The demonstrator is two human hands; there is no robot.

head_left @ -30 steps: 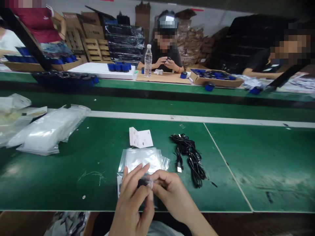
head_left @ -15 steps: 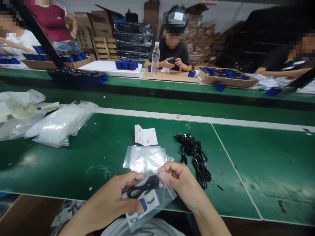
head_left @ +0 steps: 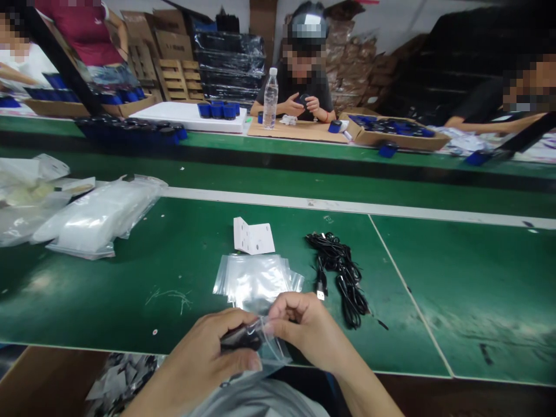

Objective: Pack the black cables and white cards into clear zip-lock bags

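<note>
While your left hand (head_left: 202, 359) is curling nearly closed around a coiled black cable (head_left: 241, 338) inside a clear plastic bag (head_left: 273, 347), your right hand (head_left: 304, 327) is pinching the bag's thin edge, and you are holding both over the green tabletop (head_left: 87, 295), near a stack of clear bags (head_left: 254, 281), a folded white card (head_left: 254, 238) with print too small to read, and bundled black cables (head_left: 336, 272)

A stack of bags (head_left: 256, 281) lies on the bench (head_left: 417, 301), with a card (head_left: 254, 236) just behind it (almost touching) and cables (head_left: 339, 278) to its right. Fuller bags (head_left: 98, 217) lie well to the left, and a second bench (head_left: 278, 142) runs behind everything.
</note>
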